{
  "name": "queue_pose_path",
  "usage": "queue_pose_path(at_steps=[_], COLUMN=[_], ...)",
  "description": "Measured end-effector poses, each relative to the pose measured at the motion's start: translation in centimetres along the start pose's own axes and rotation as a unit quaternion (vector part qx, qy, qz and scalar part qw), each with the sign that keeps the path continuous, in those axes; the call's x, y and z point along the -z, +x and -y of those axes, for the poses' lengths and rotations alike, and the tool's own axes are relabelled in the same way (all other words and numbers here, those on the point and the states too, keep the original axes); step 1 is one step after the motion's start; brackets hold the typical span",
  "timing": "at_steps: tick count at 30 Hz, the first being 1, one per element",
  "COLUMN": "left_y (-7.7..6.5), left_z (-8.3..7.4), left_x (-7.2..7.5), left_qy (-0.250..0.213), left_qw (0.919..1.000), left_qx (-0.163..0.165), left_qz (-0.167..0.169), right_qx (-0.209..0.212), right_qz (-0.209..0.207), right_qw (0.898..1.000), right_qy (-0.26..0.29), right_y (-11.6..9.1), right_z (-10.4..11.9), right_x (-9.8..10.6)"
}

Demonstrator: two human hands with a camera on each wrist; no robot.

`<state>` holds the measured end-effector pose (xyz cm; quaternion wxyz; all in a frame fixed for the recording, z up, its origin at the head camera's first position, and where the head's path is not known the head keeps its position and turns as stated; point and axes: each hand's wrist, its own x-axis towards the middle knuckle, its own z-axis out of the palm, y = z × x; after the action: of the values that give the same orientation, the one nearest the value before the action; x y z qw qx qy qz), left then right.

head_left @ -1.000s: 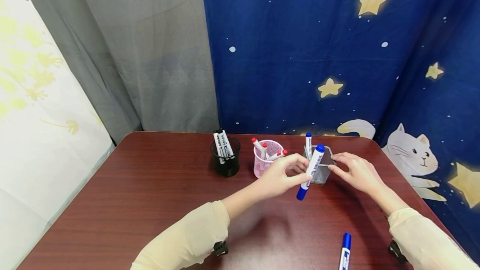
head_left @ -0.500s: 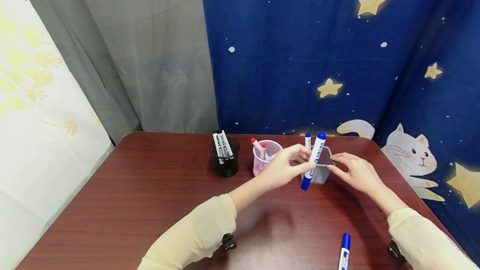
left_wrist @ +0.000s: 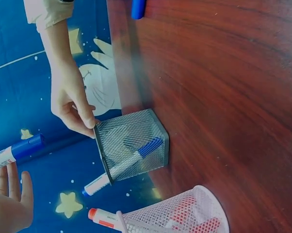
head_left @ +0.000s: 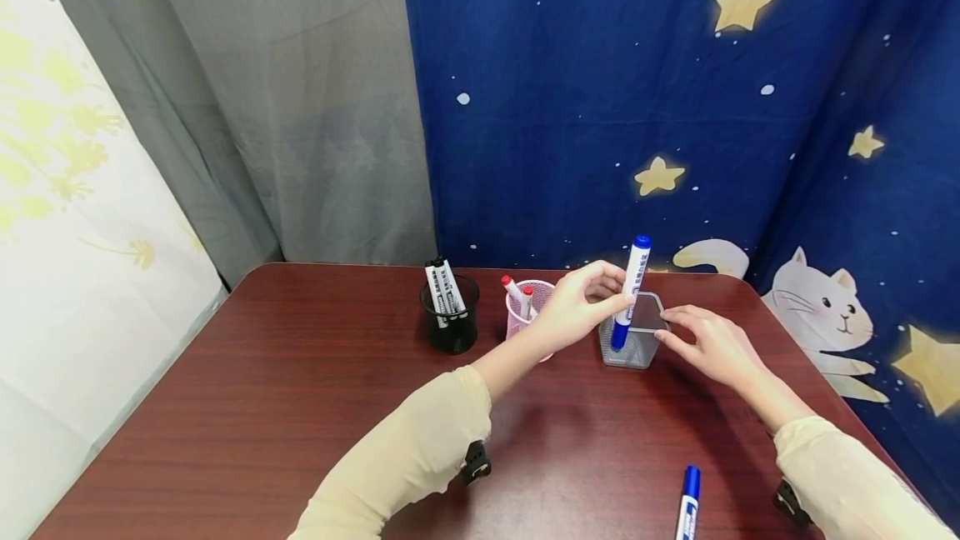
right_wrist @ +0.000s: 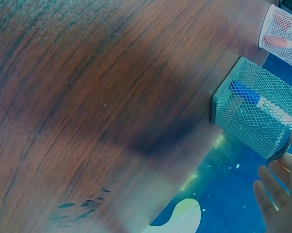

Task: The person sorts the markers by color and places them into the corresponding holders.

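Observation:
My left hand (head_left: 581,307) pinches a white whiteboard marker with blue ends (head_left: 637,273) between thumb and fingers. It is held nearly upright over the grey mesh pen holder (head_left: 632,352), its lower blue end level with the rim in the head view. At the holder's right side, my right hand (head_left: 708,342) grips the rim with thumb and fingertips. Inside the holder leans another blue marker (left_wrist: 121,167), seen through the mesh in both wrist views; the left hand hides it in the head view. A further blue marker (head_left: 687,505) lies on the table near the front.
Left of the grey holder stands a pink mesh holder (head_left: 514,325) with red markers, partly behind my left hand. Farther left is a black holder (head_left: 453,338) with black-capped markers. Curtains hang behind the brown table (head_left: 300,407).
My left hand has moved up and away, carrying the blue marker from in front of the grey holder to above its opening. The right hand stays at the rim.

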<state>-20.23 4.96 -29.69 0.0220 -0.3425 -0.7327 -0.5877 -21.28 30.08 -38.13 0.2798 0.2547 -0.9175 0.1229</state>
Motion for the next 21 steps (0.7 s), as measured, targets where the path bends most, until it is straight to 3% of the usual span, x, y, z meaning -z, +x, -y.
queue_pose_path(at_steps=[13,21], left_y=[1.8,2.1], left_z=[0.7,1.0], left_x=[0.2,-0.1], left_qy=[0.012,0.019], left_qw=[0.9996,0.9995], left_qx=[-0.002,0.005], left_qz=[-0.024,-0.025], right_qx=[-0.001,0.0], right_qz=[0.004,0.002], right_qw=[1.0,1.0], right_qy=[-0.002,0.001], right_y=[0.1,0.0], right_z=[0.0,0.0], right_x=[0.1,0.0])
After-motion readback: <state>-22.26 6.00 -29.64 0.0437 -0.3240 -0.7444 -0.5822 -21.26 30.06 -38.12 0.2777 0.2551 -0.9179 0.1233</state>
